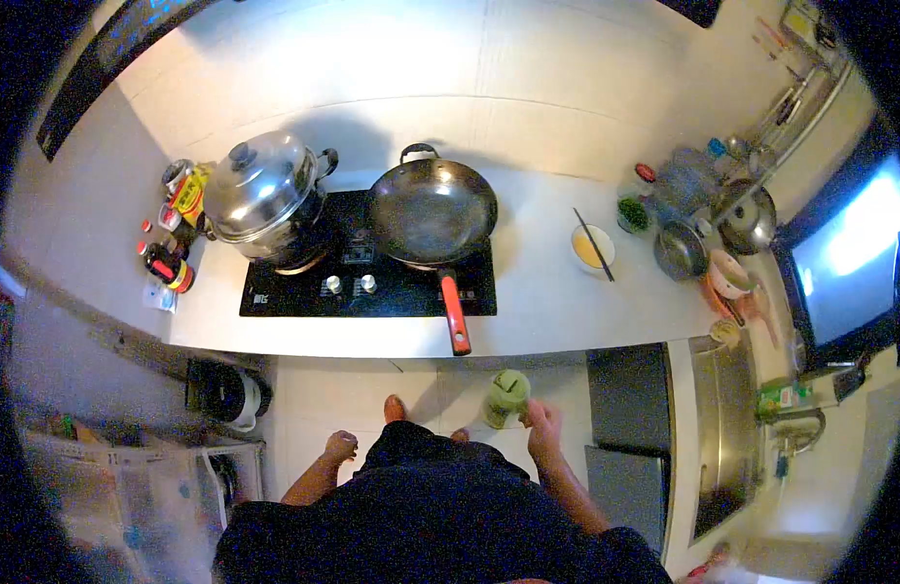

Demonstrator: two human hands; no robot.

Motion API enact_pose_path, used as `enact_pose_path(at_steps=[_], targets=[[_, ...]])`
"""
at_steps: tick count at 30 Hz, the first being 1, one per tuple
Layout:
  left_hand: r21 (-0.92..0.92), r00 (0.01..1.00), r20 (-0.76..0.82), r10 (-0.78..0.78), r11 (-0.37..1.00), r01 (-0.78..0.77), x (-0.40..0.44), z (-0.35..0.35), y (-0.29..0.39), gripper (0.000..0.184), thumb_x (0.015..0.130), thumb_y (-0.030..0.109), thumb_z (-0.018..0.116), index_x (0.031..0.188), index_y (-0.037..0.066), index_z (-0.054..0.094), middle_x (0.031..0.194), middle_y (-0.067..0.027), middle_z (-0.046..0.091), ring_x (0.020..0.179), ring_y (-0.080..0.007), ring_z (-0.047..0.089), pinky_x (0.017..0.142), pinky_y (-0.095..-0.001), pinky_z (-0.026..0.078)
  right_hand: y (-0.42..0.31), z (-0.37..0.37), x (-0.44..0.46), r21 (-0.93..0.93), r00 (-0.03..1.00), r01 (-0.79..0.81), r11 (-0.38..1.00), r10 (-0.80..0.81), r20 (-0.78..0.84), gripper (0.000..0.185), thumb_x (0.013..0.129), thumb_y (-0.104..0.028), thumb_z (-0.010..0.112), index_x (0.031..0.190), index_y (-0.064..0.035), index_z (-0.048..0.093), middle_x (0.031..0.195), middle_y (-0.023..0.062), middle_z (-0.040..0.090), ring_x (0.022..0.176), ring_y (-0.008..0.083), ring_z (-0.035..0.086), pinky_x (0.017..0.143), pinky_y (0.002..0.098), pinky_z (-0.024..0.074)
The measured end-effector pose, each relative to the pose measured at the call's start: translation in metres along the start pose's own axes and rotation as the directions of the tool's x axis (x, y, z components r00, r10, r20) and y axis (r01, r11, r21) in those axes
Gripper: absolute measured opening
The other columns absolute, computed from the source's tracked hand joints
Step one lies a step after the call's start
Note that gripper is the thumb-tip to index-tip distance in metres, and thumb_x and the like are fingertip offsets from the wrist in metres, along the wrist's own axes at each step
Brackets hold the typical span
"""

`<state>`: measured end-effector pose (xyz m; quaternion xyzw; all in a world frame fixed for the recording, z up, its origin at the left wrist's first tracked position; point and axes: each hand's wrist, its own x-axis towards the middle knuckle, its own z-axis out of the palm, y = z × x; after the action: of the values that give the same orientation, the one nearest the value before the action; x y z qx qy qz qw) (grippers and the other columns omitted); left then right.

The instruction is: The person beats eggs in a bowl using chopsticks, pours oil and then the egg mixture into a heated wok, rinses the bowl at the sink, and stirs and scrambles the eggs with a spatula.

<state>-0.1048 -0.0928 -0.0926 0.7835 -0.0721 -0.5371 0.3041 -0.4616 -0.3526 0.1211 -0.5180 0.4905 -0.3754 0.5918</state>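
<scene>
My right hand (543, 430) is closed at the side of a green-lidded jug (508, 391), apparently round its handle, in front of the counter. The jug's lower body looks pale and see-through. On the other side of my body, my left hand (342, 447) hangs with its fingers curled in and nothing visible in it. Ahead, a dark wok (433, 209) with a red handle rests on the right side of the black cooktop (372, 300). A lidded steel pot (265, 195) stands on the left side.
Chopsticks (594, 245) lie across a white bowl (584, 261) of yellow liquid. Sauce bottles (168, 267) line the counter's left end. Pans (680, 251) and a pink bowl (729, 275) crowd the right corner, near the sink (724, 438). A dark cabinet front (628, 399) stands right of my legs.
</scene>
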Motion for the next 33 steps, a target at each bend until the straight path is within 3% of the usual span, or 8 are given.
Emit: enact_pose_path(at_steps=[4, 6, 10, 11, 21, 24, 29, 33], targets=[[0.043, 0.987, 0.076, 0.143, 0.988, -0.147, 0.027, 0.01, 0.017, 0.02, 0.075, 0.013, 0.058, 0.09, 0.0, 0.056, 0.068, -0.0124, 0.06, 0.052, -0.0193, 0.059, 0.045, -0.0316, 0.051, -0.012, -0.01, -0.006, 0.092, 1.0, -0.003, 0.996, 0.005, -0.014, 0.03, 0.081, -0.026, 0.057, 0.063, -0.003, 0.051, 0.057, -0.0018, 0.045, 0.053, 0.0083, 0.04, 0.048, 0.0252, 0.033], [0.116, 0.981, 0.069, 0.182, 0.975, -0.189, 0.04, 0.017, 0.037, 0.022, 0.075, 0.013, 0.057, 0.092, -0.001, 0.056, 0.068, -0.012, 0.06, 0.053, -0.0189, 0.059, 0.045, -0.0314, 0.051, -0.013, -0.013, -0.004, 0.07, 0.998, 0.018, 0.997, -0.014, -0.064, 0.036, 0.082, -0.031, 0.054, 0.058, -0.0038, 0.051, 0.054, 0.0011, 0.046, 0.049, 0.0096, 0.04, 0.047, 0.0257, 0.0315], [-0.173, 0.972, 0.137, 0.191, 0.971, -0.166, 0.043, 0.019, 0.069, 0.023, 0.075, 0.012, 0.058, 0.094, -0.001, 0.056, 0.071, -0.012, 0.06, 0.054, -0.0191, 0.059, 0.046, -0.0309, 0.05, -0.015, -0.02, -0.006, 0.12, 0.987, 0.088, 0.989, -0.071, -0.141, 0.037, 0.083, -0.03, 0.054, 0.056, -0.0053, 0.049, 0.051, 0.0023, 0.046, 0.047, 0.0106, 0.04, 0.046, 0.0262, 0.0316], [-0.048, 0.962, 0.077, 0.261, 0.965, -0.258, 0.049, 0.024, 0.065, 0.023, 0.075, 0.011, 0.058, 0.094, 0.0, 0.055, 0.073, -0.012, 0.06, 0.054, -0.0191, 0.059, 0.046, -0.0312, 0.05, -0.015, -0.022, -0.007, 0.119, 0.988, 0.069, 0.99, -0.052, -0.145, 0.037, 0.083, -0.03, 0.054, 0.056, -0.0057, 0.048, 0.051, 0.0021, 0.046, 0.047, 0.0107, 0.04, 0.046, 0.0263, 0.0319], [0.24, 0.995, 0.097, 0.037, 0.969, -0.059, 0.047, 0.028, 0.022, 0.019, 0.074, 0.01, 0.058, 0.091, 0.002, 0.055, 0.069, -0.0119, 0.061, 0.053, -0.0202, 0.061, 0.047, -0.0324, 0.052, -0.01, -0.039, -0.016, 0.177, 0.982, 0.011, 0.984, 0.022, -0.188, 0.037, 0.083, -0.03, 0.054, 0.055, -0.0083, 0.045, 0.05, 0.0007, 0.042, 0.046, 0.0114, 0.038, 0.046, 0.0271, 0.0313], [0.153, 0.97, 0.105, 0.221, 0.96, -0.235, 0.066, 0.02, -0.009, 0.016, 0.074, 0.01, 0.059, 0.087, 0.001, 0.056, 0.065, -0.0116, 0.061, 0.051, -0.02, 0.061, 0.047, -0.0317, 0.052, -0.006, -0.045, -0.017, 0.163, 0.985, 0.04, 0.986, -0.011, -0.173, 0.037, 0.083, -0.03, 0.054, 0.055, -0.0087, 0.044, 0.05, 0.0005, 0.042, 0.046, 0.0114, 0.038, 0.046, 0.0271, 0.0305], [0.132, 0.989, -0.054, 0.139, 0.982, -0.131, 0.028, 0.042, 0.03, 0.012, 0.071, 0.012, 0.059, 0.079, 0.003, 0.059, 0.064, -0.0111, 0.061, 0.05, -0.0186, 0.061, 0.045, -0.0316, 0.051, -0.006, -0.056, -0.009, 0.11, 0.992, 0.032, 0.993, -0.018, -0.124, 0.037, 0.084, -0.031, 0.053, 0.057, -0.0083, 0.044, 0.051, 0.0004, 0.041, 0.047, 0.0109, 0.039, 0.045, 0.0276, 0.0313], [0.163, 0.98, -0.018, 0.2, 0.967, -0.194, 0.022, 0.045, 0.052, 0.014, 0.072, 0.013, 0.059, 0.081, 0.002, 0.059, 0.064, -0.0107, 0.06, 0.05, -0.0175, 0.059, 0.045, -0.0306, 0.05, -0.002, -0.053, -0.001, 0.163, 0.99, 0.066, 0.984, -0.044, -0.133, 0.036, 0.084, -0.031, 0.051, 0.057, -0.0083, 0.044, 0.052, 0.0004, 0.041, 0.047, 0.0109, 0.039, 0.045, 0.0276, 0.0313]])
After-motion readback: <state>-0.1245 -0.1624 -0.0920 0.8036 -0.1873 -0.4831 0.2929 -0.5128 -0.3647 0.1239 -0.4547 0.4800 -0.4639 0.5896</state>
